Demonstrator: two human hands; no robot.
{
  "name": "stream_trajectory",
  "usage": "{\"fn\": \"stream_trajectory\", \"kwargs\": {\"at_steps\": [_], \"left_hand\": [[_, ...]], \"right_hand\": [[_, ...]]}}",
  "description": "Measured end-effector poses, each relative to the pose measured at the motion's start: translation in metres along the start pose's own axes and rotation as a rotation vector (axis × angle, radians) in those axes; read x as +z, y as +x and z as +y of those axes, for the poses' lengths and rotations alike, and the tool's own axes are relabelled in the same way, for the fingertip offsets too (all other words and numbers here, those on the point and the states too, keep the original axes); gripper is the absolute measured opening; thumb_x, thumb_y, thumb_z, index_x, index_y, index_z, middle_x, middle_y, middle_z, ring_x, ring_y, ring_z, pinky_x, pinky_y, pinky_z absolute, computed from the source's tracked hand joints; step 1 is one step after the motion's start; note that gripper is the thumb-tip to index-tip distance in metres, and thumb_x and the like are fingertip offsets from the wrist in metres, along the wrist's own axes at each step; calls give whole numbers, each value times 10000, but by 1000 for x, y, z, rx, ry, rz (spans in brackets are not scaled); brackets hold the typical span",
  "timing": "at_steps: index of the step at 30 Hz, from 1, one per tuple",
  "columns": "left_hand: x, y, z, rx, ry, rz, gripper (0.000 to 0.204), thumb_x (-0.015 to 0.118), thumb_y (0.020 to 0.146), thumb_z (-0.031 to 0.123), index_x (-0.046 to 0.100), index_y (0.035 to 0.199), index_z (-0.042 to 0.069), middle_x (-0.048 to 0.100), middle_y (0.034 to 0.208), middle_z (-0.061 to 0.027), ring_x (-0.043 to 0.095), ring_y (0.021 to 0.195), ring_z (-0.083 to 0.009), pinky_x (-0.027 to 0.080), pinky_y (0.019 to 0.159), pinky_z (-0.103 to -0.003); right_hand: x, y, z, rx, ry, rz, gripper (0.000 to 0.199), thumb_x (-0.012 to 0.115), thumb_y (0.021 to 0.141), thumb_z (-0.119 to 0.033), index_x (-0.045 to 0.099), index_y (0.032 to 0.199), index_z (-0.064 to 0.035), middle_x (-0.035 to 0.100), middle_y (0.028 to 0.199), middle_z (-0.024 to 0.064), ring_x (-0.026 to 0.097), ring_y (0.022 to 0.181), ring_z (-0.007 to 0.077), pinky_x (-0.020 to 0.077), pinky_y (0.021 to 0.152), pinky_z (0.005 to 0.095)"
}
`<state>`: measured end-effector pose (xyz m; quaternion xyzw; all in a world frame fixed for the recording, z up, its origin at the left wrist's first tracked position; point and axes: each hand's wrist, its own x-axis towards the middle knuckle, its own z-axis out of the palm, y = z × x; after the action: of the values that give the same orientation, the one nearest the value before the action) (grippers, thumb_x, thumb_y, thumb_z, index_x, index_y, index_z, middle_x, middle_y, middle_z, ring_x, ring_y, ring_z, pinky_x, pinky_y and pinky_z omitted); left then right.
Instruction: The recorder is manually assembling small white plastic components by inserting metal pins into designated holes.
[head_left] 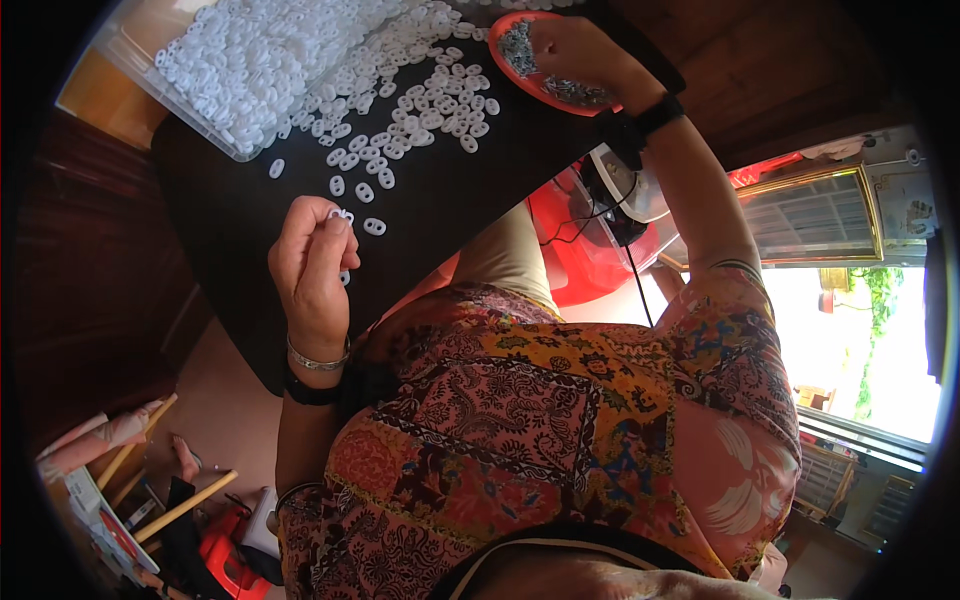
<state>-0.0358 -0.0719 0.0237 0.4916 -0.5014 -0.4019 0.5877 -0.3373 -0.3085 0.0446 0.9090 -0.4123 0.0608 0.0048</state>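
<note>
— Two hands in the head view. Left hand (pixel 312 262)?

— Centre left of the frame, over the black board (pixel 230 215). Fingertips pressed together, pinching a small white oval ring (pixel 340 214); its long axis cannot be told. A loose ring (pixel 374 226) just beside lies lengthwise left to right.

— Right hand (pixel 580 50)?

— Top centre, fingers reaching into the red dish (pixel 520 75) of small grey metal parts (pixel 518 45); grip cannot be told. White rings heap (pixel 270 55) at upper left.
</note>
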Motion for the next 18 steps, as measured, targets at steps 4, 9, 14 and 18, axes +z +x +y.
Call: {"fn": "stream_trajectory", "kwargs": {"at_steps": [4, 9, 14, 18], "left_hand": [[0, -1, -3, -6, -33, -8, 117, 483, 872, 78, 496, 768, 26, 466, 603, 9, 399, 526, -43, 301, 480, -197], [3, 1, 0, -29, -39, -16, 113, 491, 875, 82, 501, 777, 27, 463, 606, 9, 404, 531, -45, 319, 483, -193], [3, 0, 1, -54, -82, -38, 121, 503, 889, 108, 519, 805, 22, 468, 621, 11, 411, 543, -42, 343, 488, -192], [8, -1, 6, -62, -85, -53, 127, 500, 896, 115, 517, 812, 22, 471, 641, 11, 411, 550, -41, 345, 494, -190]], "right_hand": [[-28, -5, -32, 152, 434, 151, 193, 646, 751, -153, 648, 892, -22, 627, 746, 102, 603, 696, 182, 488, 652, 323], [-21, -7, -50, -17, 856, 102, 140, 652, 807, -94, 642, 916, -6, 614, 734, 42, 564, 673, 99, 467, 606, 248], [-27, -1, -124, 69, 1300, -131, 115, 616, 868, -94, 640, 908, 11, 604, 729, -2, 554, 654, 61, 453, 593, 204], [-9, 2, -165, -100, 1366, -149, 169, 620, 876, -189, 632, 895, -22, 606, 731, 12, 551, 666, 78, 449, 606, 211]]}}
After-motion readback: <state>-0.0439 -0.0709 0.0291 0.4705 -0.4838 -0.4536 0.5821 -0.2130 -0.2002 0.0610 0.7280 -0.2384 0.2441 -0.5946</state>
